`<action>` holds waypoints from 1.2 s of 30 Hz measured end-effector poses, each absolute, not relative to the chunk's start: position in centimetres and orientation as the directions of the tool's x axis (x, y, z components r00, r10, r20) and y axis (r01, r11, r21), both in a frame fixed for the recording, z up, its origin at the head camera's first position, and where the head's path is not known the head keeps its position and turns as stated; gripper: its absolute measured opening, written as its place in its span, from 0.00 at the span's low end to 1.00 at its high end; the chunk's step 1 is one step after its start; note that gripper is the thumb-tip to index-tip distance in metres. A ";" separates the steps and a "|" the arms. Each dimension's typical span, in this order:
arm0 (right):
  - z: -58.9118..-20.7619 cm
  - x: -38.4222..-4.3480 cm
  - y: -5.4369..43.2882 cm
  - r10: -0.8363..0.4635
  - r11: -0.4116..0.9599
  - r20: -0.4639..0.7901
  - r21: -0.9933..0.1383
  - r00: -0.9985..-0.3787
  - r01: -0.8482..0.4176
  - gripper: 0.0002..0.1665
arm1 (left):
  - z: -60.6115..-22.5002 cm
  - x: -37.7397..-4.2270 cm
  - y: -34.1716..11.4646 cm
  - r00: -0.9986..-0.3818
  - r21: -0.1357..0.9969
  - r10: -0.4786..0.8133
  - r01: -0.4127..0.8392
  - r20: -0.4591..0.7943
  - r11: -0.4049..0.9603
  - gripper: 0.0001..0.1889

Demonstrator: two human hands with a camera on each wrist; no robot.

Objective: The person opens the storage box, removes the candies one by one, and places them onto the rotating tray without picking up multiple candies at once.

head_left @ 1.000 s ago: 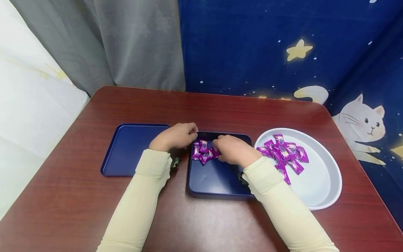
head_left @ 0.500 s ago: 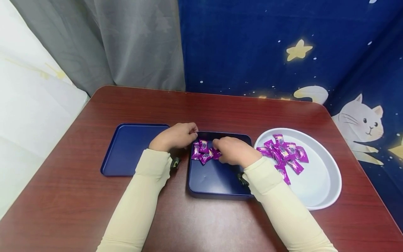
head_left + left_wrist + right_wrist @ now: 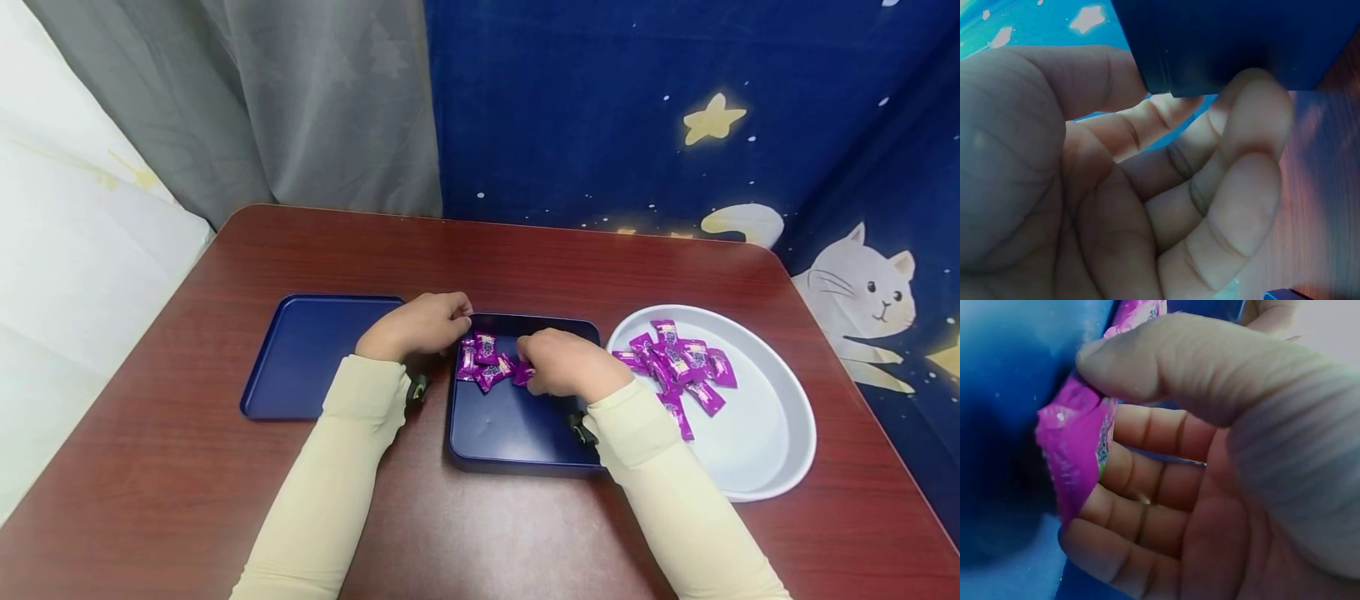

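Inside a dark blue rectangular box (image 3: 525, 429), a few purple wrapped candies (image 3: 485, 348) sit in the back left part. My right hand (image 3: 566, 362) reaches into the box and pinches another purple candy (image 3: 1075, 456) between thumb and fingers, low over the floor just right of that group. At the box's back left corner, my left hand (image 3: 420, 323) grips the wall; the left wrist view has its thumb and curled fingers about the blue corner (image 3: 1210, 47). The right hand hides part of its candy in the head view.
To the left lies a flat blue lid (image 3: 303, 358) with a raised rim, partly behind the left hand. Right of the box stands a white oval tray (image 3: 776, 425) holding a pile of purple candies (image 3: 678, 362). Curtains hang behind the brown table (image 3: 420, 525).
My right hand has shifted slightly to the right, and its candy now lies apart from the group in the box. The left hand has stayed at the corner.
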State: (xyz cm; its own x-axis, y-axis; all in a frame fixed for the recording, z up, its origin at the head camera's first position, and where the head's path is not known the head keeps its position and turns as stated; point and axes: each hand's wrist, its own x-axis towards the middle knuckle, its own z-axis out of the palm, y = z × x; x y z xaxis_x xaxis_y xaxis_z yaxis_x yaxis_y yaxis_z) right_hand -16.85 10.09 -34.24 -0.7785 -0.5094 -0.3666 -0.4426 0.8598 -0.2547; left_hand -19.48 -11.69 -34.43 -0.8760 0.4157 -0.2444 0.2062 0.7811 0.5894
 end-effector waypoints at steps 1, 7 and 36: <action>-34.2 -16.8 10.1 -0.509 0.860 -0.368 -0.262 -0.778 -0.438 0.12 | -34.4 -19.5 -11.7 -0.876 0.589 0.416 0.207 -0.244 0.781 0.08; -33.8 -16.7 10.6 -0.499 0.863 -0.371 -0.293 -0.783 -0.411 0.13 | -34.3 -19.5 -11.7 -0.877 0.592 0.412 0.201 -0.246 0.781 0.08; -31.6 -16.1 14.1 -0.525 0.821 -0.200 -0.373 -0.827 -0.432 0.19 | -34.4 -19.5 -11.8 -0.874 0.593 0.419 0.206 -0.247 0.778 0.09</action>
